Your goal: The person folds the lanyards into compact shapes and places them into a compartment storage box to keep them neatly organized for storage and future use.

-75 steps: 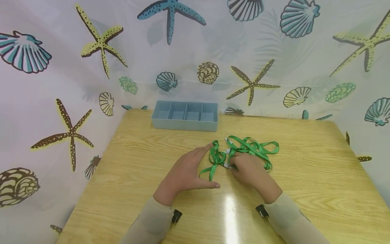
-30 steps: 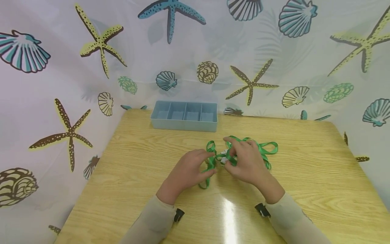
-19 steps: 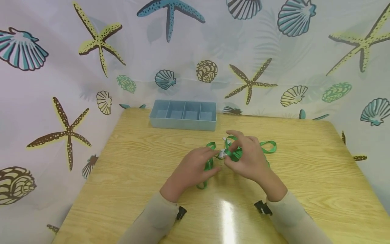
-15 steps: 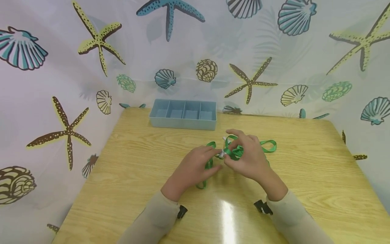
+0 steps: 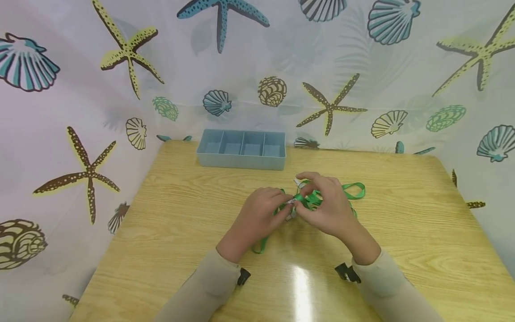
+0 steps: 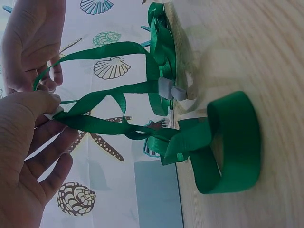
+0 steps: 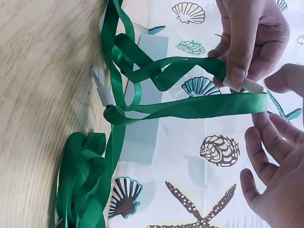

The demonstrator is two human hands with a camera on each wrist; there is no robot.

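A green ribbon lanyard with white plastic fittings is stretched between my two hands. My left hand (image 5: 259, 212) pinches a white fitting (image 7: 244, 85) of it between thumb and forefinger. Close beside it, my right hand (image 5: 327, 205) holds a loop of the green strap (image 7: 190, 107) between thumb and index finger, its other fingers spread. A second white fitting with a hook (image 7: 101, 88) hangs off the strap in the right wrist view. Below the hands, more lanyard ribbon (image 5: 354, 191) lies in a loose heap; the hands hide part of it in the head view.
A blue-grey tray (image 5: 241, 161) with several compartments stands at the back of the wooden table (image 5: 181, 201). Behind it hangs a white curtain (image 5: 249, 58) printed with shells and starfish. A ribbon end (image 5: 260, 245) lies below my left hand.
My right hand has lifted a strap out of the heap. My left hand has moved right towards it, and its thumb and forefinger have closed on the white fitting.
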